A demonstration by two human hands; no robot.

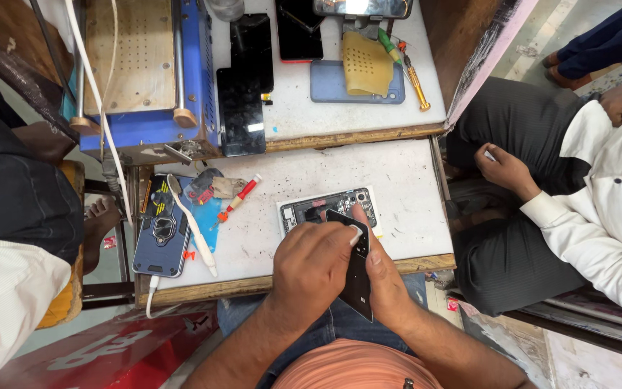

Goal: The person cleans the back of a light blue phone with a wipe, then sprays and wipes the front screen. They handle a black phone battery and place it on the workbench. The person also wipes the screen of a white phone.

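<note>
Both hands met low over the front edge of the white bench. The right hand gripped a flat black phone panel, its fingers closed along the panel's right edge so that the panel stood tilted on end, its lower corner hanging past the bench edge above the person's lap. The left hand lay curled over the panel's face, fingers bent and pressing a small white piece against its upper part; what that piece was could not be told. Just behind the hands an opened phone body lay flat on the bench, its inner boards showing. Farther left lay a red-handled screwdriver, a white toothbrush-like tool and a dark blue phone case with a ring. On the raised bench behind sat a blue machine, several dark screens, and a yellow pad resting on a blue phone. At the right sat another person in a white shirt, one hand resting on dark trousers.
</note>
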